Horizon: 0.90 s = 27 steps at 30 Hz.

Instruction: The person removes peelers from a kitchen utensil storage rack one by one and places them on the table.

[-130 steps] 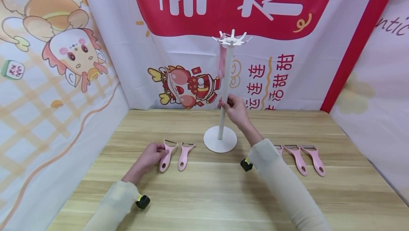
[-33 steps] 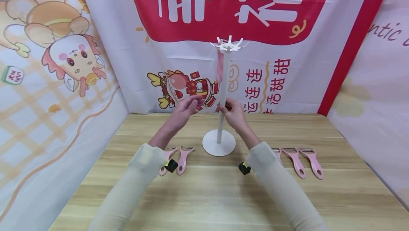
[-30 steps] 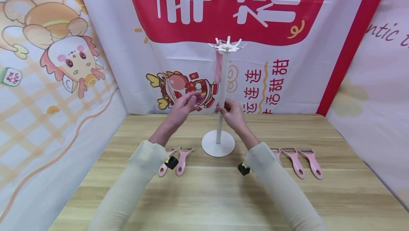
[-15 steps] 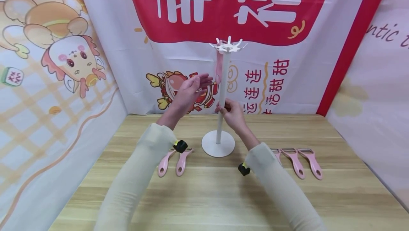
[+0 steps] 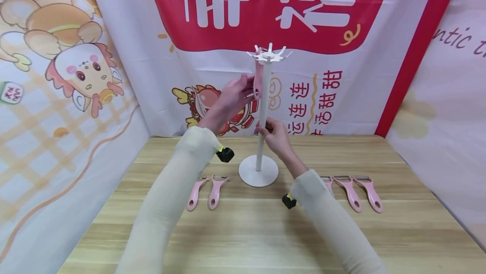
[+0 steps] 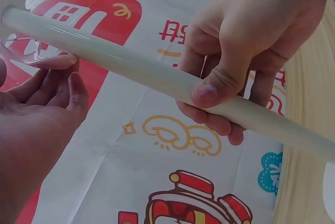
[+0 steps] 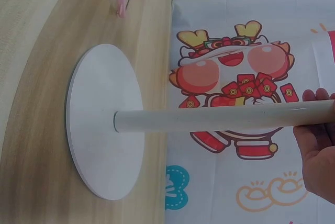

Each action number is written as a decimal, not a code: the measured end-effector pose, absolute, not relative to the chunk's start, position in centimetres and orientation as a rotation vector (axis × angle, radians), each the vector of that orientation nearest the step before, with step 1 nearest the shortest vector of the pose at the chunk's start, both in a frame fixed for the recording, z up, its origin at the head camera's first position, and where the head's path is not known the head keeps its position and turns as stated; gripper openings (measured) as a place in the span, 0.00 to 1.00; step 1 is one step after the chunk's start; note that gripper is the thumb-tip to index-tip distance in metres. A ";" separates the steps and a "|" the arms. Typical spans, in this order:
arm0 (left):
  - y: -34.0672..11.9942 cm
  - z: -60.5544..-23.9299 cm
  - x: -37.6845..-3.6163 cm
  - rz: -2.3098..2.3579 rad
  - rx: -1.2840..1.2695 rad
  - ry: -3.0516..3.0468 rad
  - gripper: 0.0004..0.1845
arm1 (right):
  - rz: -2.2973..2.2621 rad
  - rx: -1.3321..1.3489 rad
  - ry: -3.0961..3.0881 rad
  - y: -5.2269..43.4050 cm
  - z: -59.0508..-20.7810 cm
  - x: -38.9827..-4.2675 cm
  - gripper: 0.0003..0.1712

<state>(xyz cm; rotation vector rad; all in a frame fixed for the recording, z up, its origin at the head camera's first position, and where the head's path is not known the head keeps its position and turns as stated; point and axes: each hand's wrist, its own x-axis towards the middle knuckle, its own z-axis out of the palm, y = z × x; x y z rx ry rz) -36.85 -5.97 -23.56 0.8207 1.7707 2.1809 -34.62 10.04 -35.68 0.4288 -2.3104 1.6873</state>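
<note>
In the head view, a white stand [image 5: 262, 139] with a ring of hooks on top stands on the table. My right hand [image 5: 277, 137] grips its pole, thumb on one side and fingers on the other, as the left wrist view also shows. A pink peeler [image 5: 258, 81] hangs from a hook on the stand's left side. My left hand [image 5: 236, 92] is raised beside it, fingertips right at the lower handle; in the left wrist view the fingers [image 6: 57, 85] lie loosely bent just under the handle end. The round base [image 7: 104, 124] sits flat on the wood.
Two pink peelers, one of them this peeler [image 5: 214, 194], lie left of the base. Several more, including this peeler [image 5: 370, 194], lie to the right, one partly behind the right sleeve [image 5: 330, 215]. A printed cloth [image 5: 212, 67] hangs behind the wooden table [image 5: 243, 232].
My left hand has left a peeler on the table and risen, moving right up to the hanging peeler, whose handle hole now faces the view. My right hand has stayed on the pole.
</note>
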 end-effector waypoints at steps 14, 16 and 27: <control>-4.6 -22.7 -37.7 2.181 0.813 1.670 0.29 | 1.685 0.433 -2.315 10.2 -35.5 -34.6 0.07; -4.5 -22.6 -37.7 2.187 0.818 1.664 0.28 | 1.694 0.430 -2.313 10.2 -35.5 -34.7 0.07; -4.1 -22.4 -37.9 2.178 0.879 1.768 0.23 | 1.674 0.434 -2.311 10.2 -35.9 -34.8 0.07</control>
